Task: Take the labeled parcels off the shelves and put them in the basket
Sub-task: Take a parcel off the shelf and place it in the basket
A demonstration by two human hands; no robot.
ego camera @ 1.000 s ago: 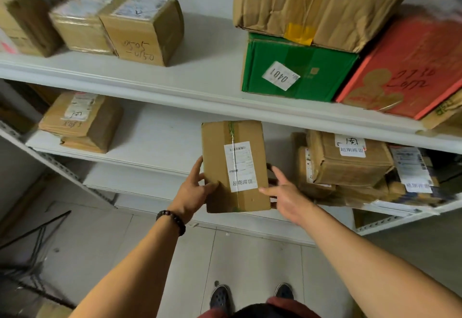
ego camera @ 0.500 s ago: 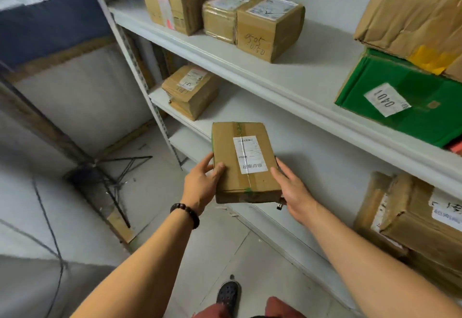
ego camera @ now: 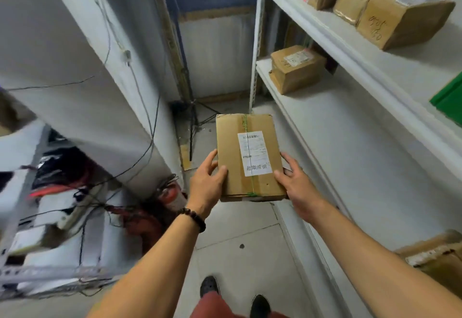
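Item: parcel (ego camera: 250, 157), flat brown carton with a white label (ego camera: 254, 154) facing up and green tape along its length.
Location: held in the air over the floor (ego camera: 240, 237), in the aisle just left of the shelves (ego camera: 350, 50) and clear of them.
Left hand (ego camera: 206, 187): grips the parcel's left edge, thumb curled onto the top face, fingers (ego camera: 210, 160) wrapped along the side.
Right hand (ego camera: 297, 187): grips the right edge the same way, thumb on top, the other fingers mostly hidden underneath.
Stock on shelves: a labeled carton (ego camera: 295, 67) on the middle level, more cartons (ego camera: 402, 22) on the level above, and a green box (ego camera: 450, 100) at the right edge.
Basket: not in view.
Surroundings: loose cables (ego camera: 112, 192) and clutter on the near left, a stand (ego camera: 192, 122) on the far floor.
Risk: the grip is on the edges only, so a quick turn could let the carton slip. Cables and stand legs probably make trip hazards on the way to the basket.
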